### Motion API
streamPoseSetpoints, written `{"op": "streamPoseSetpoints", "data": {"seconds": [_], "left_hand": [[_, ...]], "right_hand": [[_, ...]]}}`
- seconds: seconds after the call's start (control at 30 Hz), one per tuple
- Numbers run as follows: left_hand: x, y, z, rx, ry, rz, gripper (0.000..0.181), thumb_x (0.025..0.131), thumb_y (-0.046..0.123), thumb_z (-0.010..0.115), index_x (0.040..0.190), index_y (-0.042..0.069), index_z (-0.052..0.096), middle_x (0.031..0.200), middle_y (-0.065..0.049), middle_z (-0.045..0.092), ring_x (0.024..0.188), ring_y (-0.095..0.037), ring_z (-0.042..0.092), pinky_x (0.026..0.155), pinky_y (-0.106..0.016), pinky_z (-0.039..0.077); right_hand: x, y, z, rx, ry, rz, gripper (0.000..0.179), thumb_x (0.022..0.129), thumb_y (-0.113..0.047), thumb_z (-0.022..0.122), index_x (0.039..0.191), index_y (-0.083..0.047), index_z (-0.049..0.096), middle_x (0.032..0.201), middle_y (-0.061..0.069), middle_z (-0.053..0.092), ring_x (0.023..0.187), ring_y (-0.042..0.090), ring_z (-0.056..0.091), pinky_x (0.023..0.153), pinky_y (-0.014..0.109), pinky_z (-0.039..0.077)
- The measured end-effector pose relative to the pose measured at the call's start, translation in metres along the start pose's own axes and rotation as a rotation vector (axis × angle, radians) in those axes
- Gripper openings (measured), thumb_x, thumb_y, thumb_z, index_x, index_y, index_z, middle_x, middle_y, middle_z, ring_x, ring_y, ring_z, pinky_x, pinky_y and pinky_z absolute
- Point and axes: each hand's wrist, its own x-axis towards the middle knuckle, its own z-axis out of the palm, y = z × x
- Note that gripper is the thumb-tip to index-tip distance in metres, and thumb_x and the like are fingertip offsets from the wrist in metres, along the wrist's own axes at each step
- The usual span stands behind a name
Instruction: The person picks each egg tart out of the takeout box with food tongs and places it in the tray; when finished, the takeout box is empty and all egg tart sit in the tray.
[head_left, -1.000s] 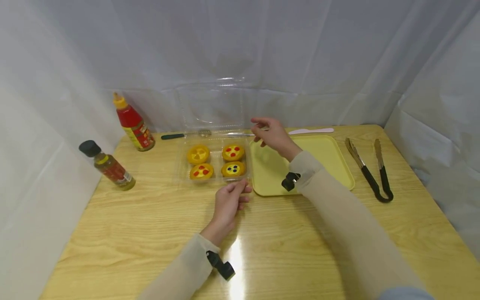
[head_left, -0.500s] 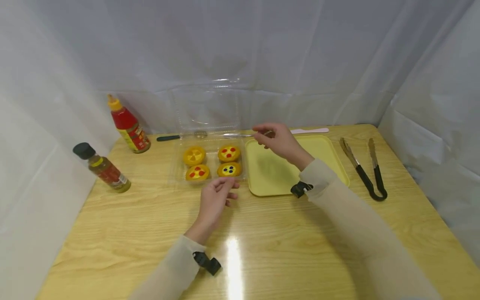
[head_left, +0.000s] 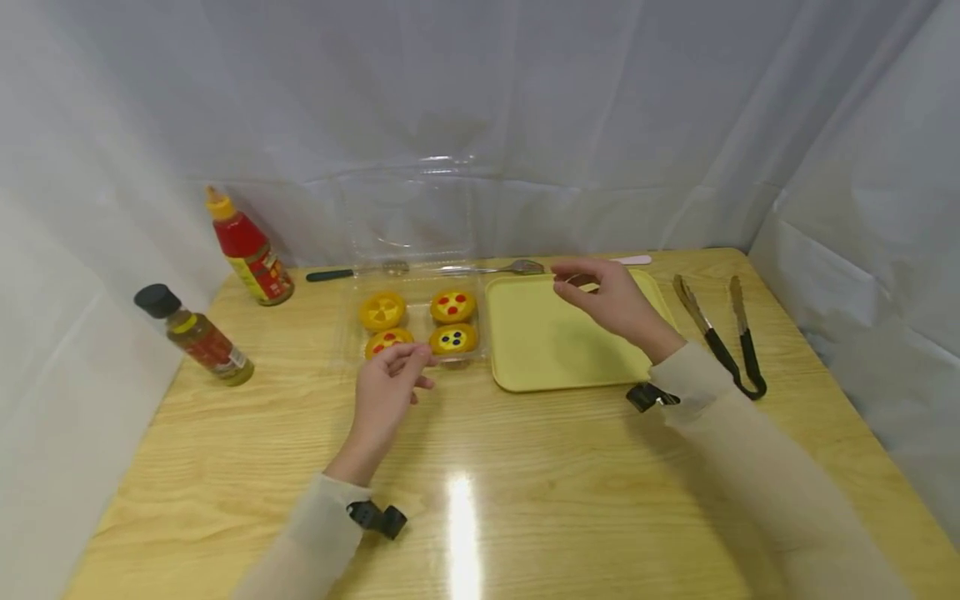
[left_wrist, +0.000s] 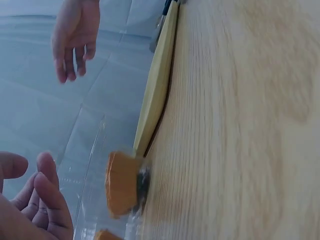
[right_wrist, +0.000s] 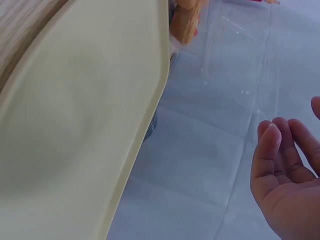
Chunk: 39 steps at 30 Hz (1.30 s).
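Note:
A clear plastic clamshell box (head_left: 417,356) stands with its lid raised. Several tarts sit in it: a plain yellow one (head_left: 382,311), two with red dots (head_left: 453,306) and one with blue dots (head_left: 453,339). My left hand (head_left: 384,393) hovers at the box's front edge, overlapping a red-dotted tart in the head view; its fingers are loosely bent around nothing. Above the yellow tray (head_left: 558,333) is my right hand (head_left: 611,300), relaxed and without anything in it. In the right wrist view, the right hand's fingers (right_wrist: 266,150) are gently bent, with no object among them.
Black-handled tongs (head_left: 720,342) lie right of the tray. Behind it are a fork (head_left: 521,267) and a pink-handled utensil (head_left: 636,260). A green-handled utensil (head_left: 330,275) lies behind the box. At the left stand a red sauce bottle (head_left: 251,254) and a dark-capped bottle (head_left: 202,342).
My left hand has moved left along the front of the box. The right hand has drawn away from the box, rightward over the tray, uncovering the fork. The tarts stay in place.

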Motion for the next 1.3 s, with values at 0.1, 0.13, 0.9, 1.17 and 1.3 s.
{"op": "streamPoseSetpoints", "data": {"seconds": [0.1,0.13,0.9,1.17,1.3], "left_hand": [[0.0,0.001,-0.009,0.009,0.024,0.009,0.035,0.099,0.035,0.062,0.117,0.006,0.067,0.105,-0.008,0.072,0.078,-0.023,0.07,0.054,-0.026,0.052],[0.0,0.002,-0.012,0.01,0.033,0.011,0.034,0.099,0.034,0.062,0.117,0.006,0.068,0.105,-0.007,0.073,0.079,-0.024,0.07,0.053,-0.026,0.052],[0.002,0.009,-0.075,0.039,0.24,-0.015,0.035,0.096,0.037,0.066,0.12,0.012,0.069,0.104,0.004,0.071,0.071,-0.017,0.067,0.048,-0.02,0.048],[0.008,-0.001,-0.095,-0.053,0.338,-0.079,0.031,0.094,0.033,0.069,0.118,0.013,0.07,0.104,-0.001,0.065,0.075,-0.014,0.064,0.05,-0.021,0.051],[0.011,-0.002,-0.101,-0.081,0.348,-0.123,0.032,0.095,0.033,0.068,0.12,0.013,0.068,0.108,-0.001,0.062,0.081,-0.015,0.062,0.053,-0.02,0.051]], "right_hand": [[-0.009,0.005,-0.01,-0.01,0.021,0.016,0.037,0.099,-0.027,0.063,0.132,-0.01,0.063,0.123,0.008,0.064,0.107,0.023,0.06,0.085,0.044,0.053],[-0.012,0.008,-0.013,-0.013,0.025,0.02,0.037,0.099,-0.026,0.063,0.132,-0.01,0.063,0.124,0.008,0.063,0.108,0.023,0.06,0.086,0.044,0.053],[-0.086,0.046,-0.084,-0.169,0.105,0.224,0.054,0.1,-0.033,0.06,0.145,-0.004,0.048,0.151,0.017,0.037,0.136,0.038,0.036,0.099,0.057,0.042],[-0.1,0.073,-0.102,-0.274,0.119,0.267,0.061,0.101,-0.034,0.059,0.148,0.001,0.04,0.15,0.025,0.036,0.134,0.048,0.033,0.097,0.065,0.038],[-0.105,0.085,-0.11,-0.302,0.123,0.32,0.07,0.1,-0.037,0.059,0.15,0.005,0.033,0.152,0.031,0.03,0.136,0.053,0.027,0.101,0.069,0.032]]}}
